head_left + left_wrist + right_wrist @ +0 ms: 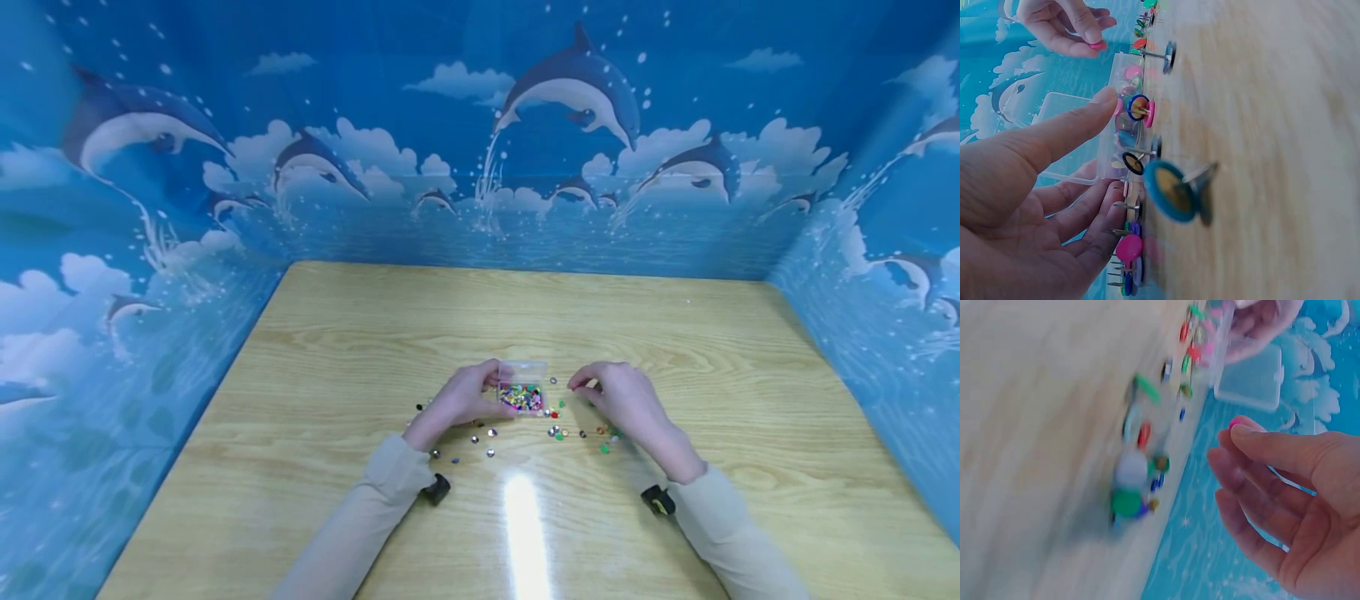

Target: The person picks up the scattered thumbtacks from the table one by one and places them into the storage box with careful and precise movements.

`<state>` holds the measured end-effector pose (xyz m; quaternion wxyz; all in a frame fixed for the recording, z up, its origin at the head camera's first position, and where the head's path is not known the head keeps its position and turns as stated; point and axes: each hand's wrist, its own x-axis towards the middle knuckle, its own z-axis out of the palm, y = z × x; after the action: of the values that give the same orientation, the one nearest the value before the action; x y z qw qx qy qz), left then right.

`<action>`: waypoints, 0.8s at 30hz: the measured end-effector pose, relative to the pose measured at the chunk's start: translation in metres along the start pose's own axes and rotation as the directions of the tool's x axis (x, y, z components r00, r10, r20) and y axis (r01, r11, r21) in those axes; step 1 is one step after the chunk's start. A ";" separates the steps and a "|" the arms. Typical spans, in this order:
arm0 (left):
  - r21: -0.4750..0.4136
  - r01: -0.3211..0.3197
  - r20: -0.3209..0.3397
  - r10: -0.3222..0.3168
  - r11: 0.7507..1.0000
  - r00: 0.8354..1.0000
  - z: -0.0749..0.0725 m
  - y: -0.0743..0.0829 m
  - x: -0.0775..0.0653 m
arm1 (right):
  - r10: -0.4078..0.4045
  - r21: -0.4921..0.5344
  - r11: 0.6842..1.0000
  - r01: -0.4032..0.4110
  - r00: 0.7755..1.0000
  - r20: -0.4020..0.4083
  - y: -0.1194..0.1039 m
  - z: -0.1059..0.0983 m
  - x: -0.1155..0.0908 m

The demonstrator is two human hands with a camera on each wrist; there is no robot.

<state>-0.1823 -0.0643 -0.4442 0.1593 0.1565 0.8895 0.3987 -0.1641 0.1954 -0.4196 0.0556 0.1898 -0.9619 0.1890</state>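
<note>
A small clear plastic box point(521, 413) full of colourful thumbtacks point(519, 396) sits on the table, its hinged lid point(523, 370) open towards the far side. My left hand point(467, 397) holds the box from its left, the thumb at the near side and the fingers at the far side. To the right of the box, my right hand point(621, 393) pinches a pink thumbtack point(1234, 424) between thumb and index finger, just above the table. The tack's pin is hidden by the fingertips. In the left wrist view a blue thumbtack point(1171, 190) lies close to the camera.
Loose thumbtacks lie scattered on the wooden table point(360, 333) on both sides of the box, among them a green thumbtack point(604, 448) near my right wrist and a silver thumbtack point(491, 453) in front of my left hand. Dolphin-printed walls point(465, 233) enclose the table's back and sides.
</note>
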 end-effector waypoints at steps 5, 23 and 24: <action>-0.009 0.005 0.000 -0.005 1.000 1.000 0.000 0.001 0.000 | -0.035 0.009 0.999 0.035 0.999 0.024 -0.011 0.008 0.003; -0.026 -0.019 -0.003 0.019 0.999 1.000 0.000 0.001 -0.001 | -0.016 0.087 0.996 0.019 1.000 -0.026 -0.037 0.015 0.019; -0.026 -0.020 -0.003 0.020 0.999 1.000 0.000 0.001 0.000 | -0.015 0.092 0.996 0.018 1.000 -0.023 -0.036 0.016 0.019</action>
<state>-0.1819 -0.0641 -0.4434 0.1561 0.1628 0.8827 0.4122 -0.1685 0.1515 -0.4181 0.0593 0.1980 -0.9498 0.2349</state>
